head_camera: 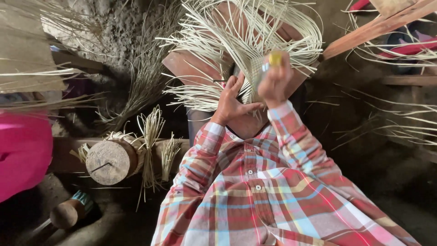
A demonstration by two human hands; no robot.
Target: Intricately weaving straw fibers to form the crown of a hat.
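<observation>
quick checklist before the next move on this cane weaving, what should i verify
1. Left hand steadying the woven piece: ok, fingers spread against it.
2. Right hand grip on the yellow-tipped tool: ok, fist closed around it.
3. Loose cane strips clear of the working spot: not ok, they fan out all around.
4. Tool tip placement in the weave: cannot tell, hidden by the hand.
5. Spare strips by the wooden log: ok, bundles stand beside it.
</observation>
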